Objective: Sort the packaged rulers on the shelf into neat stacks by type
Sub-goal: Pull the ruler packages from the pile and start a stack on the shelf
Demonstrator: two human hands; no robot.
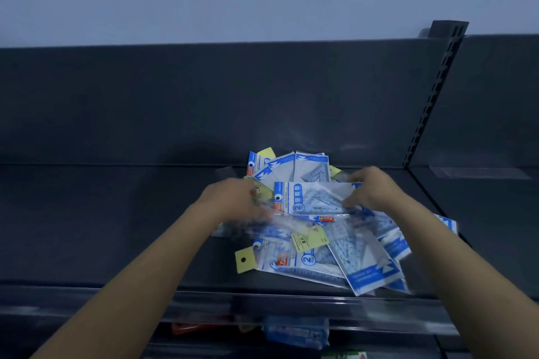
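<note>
A jumbled pile of packaged rulers (320, 253) in clear bags with blue and white cards and yellow tags lies on the dark shelf (102, 227). On top sits one blue "2"-marked triangle ruler pack (312, 198). My right hand (370, 186) pinches that pack's right end. My left hand (233, 198) is blurred at the pile's left side, fingers curled on a pack's edge there. Several more packs lean at the back of the pile (294, 166).
The shelf's dark back panel (204, 102) rises behind the pile. A slotted upright (431, 96) stands at the right. A clear price rail (262, 303) runs along the front edge, with other goods (294, 332) on the shelf below.
</note>
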